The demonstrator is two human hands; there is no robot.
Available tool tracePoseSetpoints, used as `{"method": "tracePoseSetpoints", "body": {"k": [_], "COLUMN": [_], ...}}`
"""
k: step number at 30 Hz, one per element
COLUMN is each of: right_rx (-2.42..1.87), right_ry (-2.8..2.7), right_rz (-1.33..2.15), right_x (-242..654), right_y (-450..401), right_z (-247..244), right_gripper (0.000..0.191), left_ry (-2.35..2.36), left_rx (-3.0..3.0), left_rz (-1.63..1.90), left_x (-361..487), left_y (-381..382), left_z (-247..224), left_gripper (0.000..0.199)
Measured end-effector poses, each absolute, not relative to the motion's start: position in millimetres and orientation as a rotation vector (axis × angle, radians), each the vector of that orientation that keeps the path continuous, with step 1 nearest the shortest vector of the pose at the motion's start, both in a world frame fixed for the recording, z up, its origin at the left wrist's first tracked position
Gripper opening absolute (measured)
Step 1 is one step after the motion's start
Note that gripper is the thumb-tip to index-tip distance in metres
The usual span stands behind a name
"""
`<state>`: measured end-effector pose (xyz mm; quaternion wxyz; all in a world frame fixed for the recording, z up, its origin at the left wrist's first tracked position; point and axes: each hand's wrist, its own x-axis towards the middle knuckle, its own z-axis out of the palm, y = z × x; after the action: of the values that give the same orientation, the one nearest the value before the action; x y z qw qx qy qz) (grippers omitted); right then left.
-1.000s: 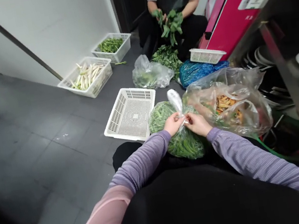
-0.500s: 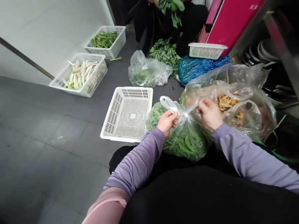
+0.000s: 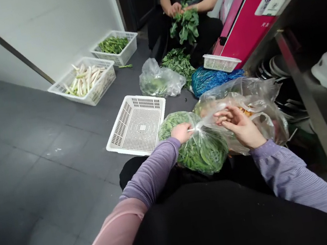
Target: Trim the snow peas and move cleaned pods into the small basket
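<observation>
Produce bag (image 3: 203,151), clear plastic and packed with dark leafy greens, rests at near centre against the person's lap (image 3: 174,182). Left hand (image 3: 182,132) sits at its gathered neck (image 3: 194,127), fingers closed on the plastic; pinching this close to the contents is sound handling, as it keeps the load contained. Right hand (image 3: 240,126) is partly open with curled fingers, and a stretched plastic strand (image 3: 205,120) runs toward it from the neck; any grip on that strand cannot be confirmed. Just right lies a large clear bag (image 3: 272,120) of yellow-orange strips. Left stands a perforated white basket (image 3: 146,99). Farther left, a second basket (image 3: 70,97) holds white stalks (image 3: 84,79), and a third basket (image 3: 108,58) holds greens (image 3: 113,44). Far ahead, a co-worker's hands (image 3: 175,9) work a leafy bunch (image 3: 186,25).
</observation>
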<state>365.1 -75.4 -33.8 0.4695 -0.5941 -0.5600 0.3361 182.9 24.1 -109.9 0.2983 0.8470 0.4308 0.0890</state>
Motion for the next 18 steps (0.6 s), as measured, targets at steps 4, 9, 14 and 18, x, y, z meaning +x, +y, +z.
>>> {"method": "tracePoseSetpoints", "body": {"k": [4, 9, 14, 18], "right_rx": [-1.919, -2.037, -2.085, -1.912], "right_ry": [-1.437, -1.813, -1.188, -0.912], "right_rz": [0.652, 0.343, 0.315, 0.427], "right_x": [372.8, 355.2, 389.1, 394.8], "right_y": [-85.2, -74.8, -67.8, -63.7], "right_z": [-97.9, -136.2, -148.0, -135.2], "right_gripper": [0.071, 0.037, 0.030, 0.036], "left_ry": [1.307, 1.196, 1.371, 1.414], "left_rx": [1.997, 1.518, 0.716, 0.462], "left_rz": [0.186, 0.446, 1.029, 1.084], "left_x": [183.9, 172.1, 145.1, 124.5], "left_y": [26.2, 30.9, 60.6, 69.0], "left_z": [-101.2, -92.8, -82.6, -81.2], "left_gripper": [0.019, 0.010, 0.018, 0.013]}}
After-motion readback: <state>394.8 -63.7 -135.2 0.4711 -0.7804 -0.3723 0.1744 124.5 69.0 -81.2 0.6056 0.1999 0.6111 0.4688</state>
